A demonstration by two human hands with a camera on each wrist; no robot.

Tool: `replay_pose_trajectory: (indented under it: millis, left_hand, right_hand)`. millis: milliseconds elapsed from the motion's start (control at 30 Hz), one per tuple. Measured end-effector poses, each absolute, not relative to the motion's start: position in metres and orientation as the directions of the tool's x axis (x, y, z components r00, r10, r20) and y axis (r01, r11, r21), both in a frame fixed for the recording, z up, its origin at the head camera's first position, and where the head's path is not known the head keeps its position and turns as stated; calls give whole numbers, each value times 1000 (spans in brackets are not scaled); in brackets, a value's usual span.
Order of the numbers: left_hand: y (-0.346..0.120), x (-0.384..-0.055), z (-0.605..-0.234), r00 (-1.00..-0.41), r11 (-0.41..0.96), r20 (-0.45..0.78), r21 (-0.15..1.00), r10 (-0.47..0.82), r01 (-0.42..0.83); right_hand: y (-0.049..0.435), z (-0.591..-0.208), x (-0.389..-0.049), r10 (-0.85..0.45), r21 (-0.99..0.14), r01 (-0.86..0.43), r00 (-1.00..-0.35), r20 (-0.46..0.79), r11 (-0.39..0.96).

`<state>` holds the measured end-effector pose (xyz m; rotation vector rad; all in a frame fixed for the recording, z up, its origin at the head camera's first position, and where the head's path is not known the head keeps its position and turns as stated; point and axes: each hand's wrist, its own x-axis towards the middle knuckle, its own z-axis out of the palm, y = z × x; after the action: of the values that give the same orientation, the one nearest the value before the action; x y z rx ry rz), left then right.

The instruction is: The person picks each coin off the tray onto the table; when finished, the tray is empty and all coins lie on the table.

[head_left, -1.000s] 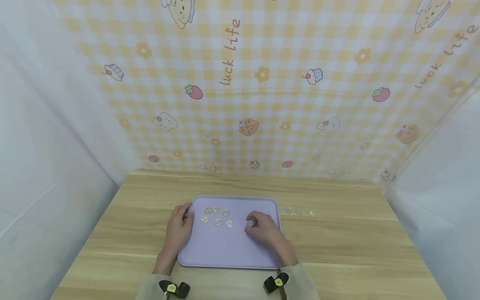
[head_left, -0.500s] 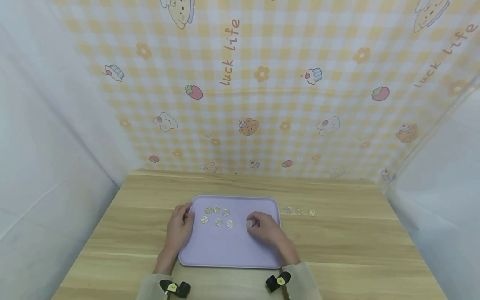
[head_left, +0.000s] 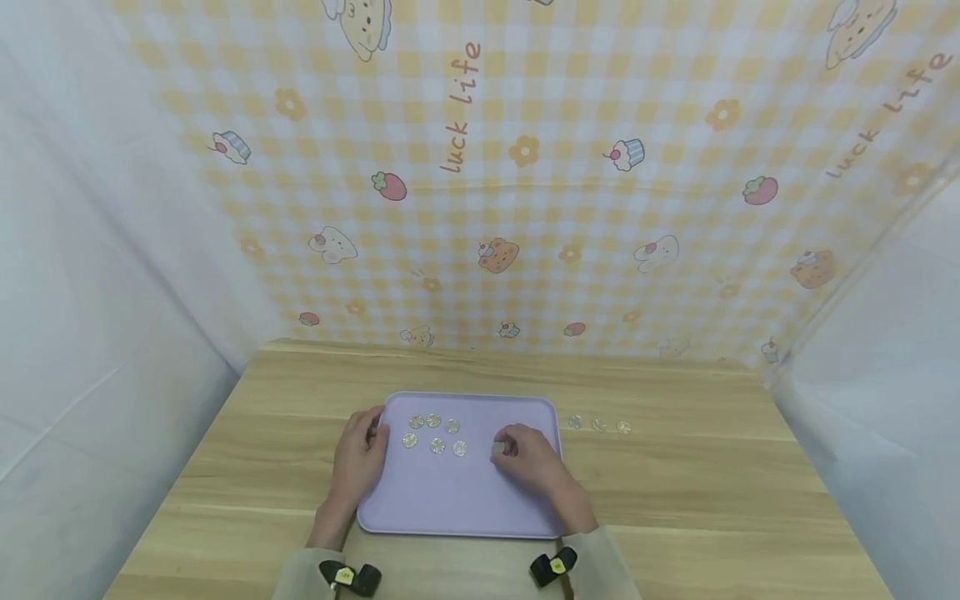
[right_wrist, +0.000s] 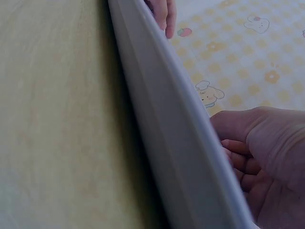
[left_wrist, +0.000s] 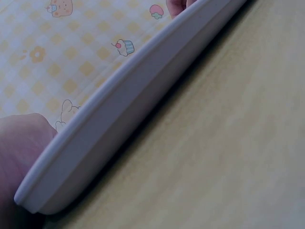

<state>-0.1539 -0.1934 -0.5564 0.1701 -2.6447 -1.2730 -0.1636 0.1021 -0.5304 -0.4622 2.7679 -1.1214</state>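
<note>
A lavender tray (head_left: 457, 508) lies on the wooden table, with several coins in two rows toward its upper left, among them a silvery coin (head_left: 459, 448) and a gold-toned coin (head_left: 409, 440). Between thumb and fingertips, my right hand (head_left: 531, 458) pinches another coin (head_left: 498, 448) over the tray's right half. In the right wrist view the curled fingers (right_wrist: 245, 160) show behind the raised rim, which hides their tips. My left hand (head_left: 360, 457) grips the tray's left edge, thumb at the rim. The left wrist view shows part of this hand (left_wrist: 24, 148) beside the tray wall.
Three coins sit in a row on the table right of the tray: two silvery, the rightmost a gold-toned coin (head_left: 624, 427). A yellow checked cloth (head_left: 525, 208) hangs behind the table (head_left: 697, 483), with white curtains (head_left: 97, 292) on both sides. Each wrist wears a black camera (head_left: 553, 567).
Almost nothing differs. The right hand's fingers shift very slightly and the pinched coin turns a little; the left hand, the tray and the lying coins keep their places.
</note>
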Motion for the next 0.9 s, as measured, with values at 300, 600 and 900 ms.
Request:
replay_pose_trajectory:
  millis: [300,600,900]
  left_hand:
    - [-192,-153,-555,-971,629,141,777,-195,-14]
    - [-190,-153,-554,-970,624,147,781,-193,-5]
    - [-192,-154,-555,-971,627,149,779,-189,-3]
  right_hand:
    - [103,-535,-165,-305,-683,-269,-950,70,680]
    - [108,-536,-166,-312,-658,-283,-947,77,697]
    - [102,-529,-163,-324,-598,-323,-940,110,733]
